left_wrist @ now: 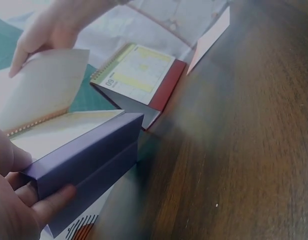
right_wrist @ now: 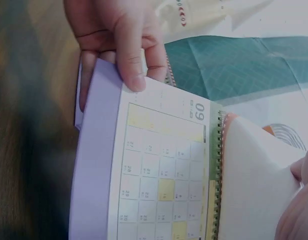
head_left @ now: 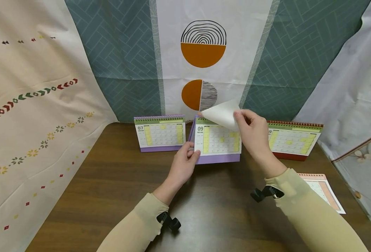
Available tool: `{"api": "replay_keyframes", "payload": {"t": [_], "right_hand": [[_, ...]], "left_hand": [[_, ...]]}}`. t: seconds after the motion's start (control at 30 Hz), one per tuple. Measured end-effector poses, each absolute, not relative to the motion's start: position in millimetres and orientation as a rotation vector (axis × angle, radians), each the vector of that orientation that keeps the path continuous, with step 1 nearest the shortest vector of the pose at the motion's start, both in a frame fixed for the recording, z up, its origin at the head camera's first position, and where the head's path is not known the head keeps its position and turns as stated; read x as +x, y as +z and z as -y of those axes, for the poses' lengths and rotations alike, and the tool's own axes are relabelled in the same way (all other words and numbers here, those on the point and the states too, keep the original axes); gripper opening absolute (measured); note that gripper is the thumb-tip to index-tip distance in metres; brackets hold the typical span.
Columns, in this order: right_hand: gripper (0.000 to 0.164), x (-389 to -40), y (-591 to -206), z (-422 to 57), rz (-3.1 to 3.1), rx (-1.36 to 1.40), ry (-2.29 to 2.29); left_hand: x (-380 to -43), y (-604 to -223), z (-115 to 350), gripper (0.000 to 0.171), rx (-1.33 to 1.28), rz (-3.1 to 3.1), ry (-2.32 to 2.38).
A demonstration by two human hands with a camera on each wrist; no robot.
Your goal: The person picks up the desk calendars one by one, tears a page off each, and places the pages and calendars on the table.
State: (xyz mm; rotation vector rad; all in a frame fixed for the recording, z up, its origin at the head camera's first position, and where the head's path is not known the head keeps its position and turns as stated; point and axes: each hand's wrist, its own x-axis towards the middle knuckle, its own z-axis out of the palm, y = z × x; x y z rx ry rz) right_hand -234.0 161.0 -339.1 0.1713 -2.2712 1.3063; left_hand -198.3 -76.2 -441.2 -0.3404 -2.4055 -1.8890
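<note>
Far left, patterned cream cloth (head_left: 31, 105) beside bench (head_left: 94, 196). Next, purple-base calendar showing 07 (head_left: 161, 134), upright at bench's back edge, green-and-white cloth (head_left: 122, 59) behind. Left hand (head_left: 185, 159) grips lower left corner of the 09 calendar (head_left: 221, 143), thumb on front, other fingers round the base end. This calendar, also purple-based, is mid-row, near the back; can't tell if its base touches the bench. Right hand (head_left: 253, 127) pinches its lifted page (head_left: 221, 113), which blocks the upper right of the 09 sheet. Right hand also blocks left end of red-base calendar (head_left: 294, 141). Far right, pink-bordered calendar sheet (head_left: 325, 192), partly behind right sleeve (head_left: 308, 206).
</note>
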Motion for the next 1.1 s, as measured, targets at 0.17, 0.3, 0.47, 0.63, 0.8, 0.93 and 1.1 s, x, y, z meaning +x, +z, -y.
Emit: {"api": "replay_keyframes", "payload": {"t": [0.17, 0.3, 0.47, 0.63, 0.8, 0.93, 1.1], "right_hand": [[0.043, -240.0, -337.0, -164.1, 2.309, 0.035, 1.452], [0.049, -243.6, -333.5, -165.8, 2.356, -0.077, 1.53], [0.05, -249.8, -329.4, -167.2, 2.403, -0.157, 1.551], [0.053, -261.2, -323.4, -177.6, 2.312, -0.254, 1.668], [0.056, -267.9, -316.1, -190.7, 2.28, -0.297, 1.649], [0.057, -271.4, -312.2, -192.8, 2.292, -0.336, 1.647], [0.058, -279.5, -306.8, -204.5, 2.257, -0.434, 1.711]], "left_hand": [[-199.1, -441.0, 76.8, 0.014, -0.334, 2.409, -1.86], [-198.8, -439.3, 77.8, 0.015, -0.339, 2.403, -1.844], [-198.6, -436.5, 79.8, 0.016, -0.359, 2.393, -1.806], [-197.5, -436.6, 81.7, 0.014, -0.356, 2.408, -1.763], [-195.0, -436.2, 81.5, 0.013, -0.391, 2.413, -1.738], [-193.8, -433.4, 82.6, 0.013, -0.405, 2.398, -1.747], [-193.5, -430.4, 82.6, 0.014, -0.402, 2.407, -1.764]]}}
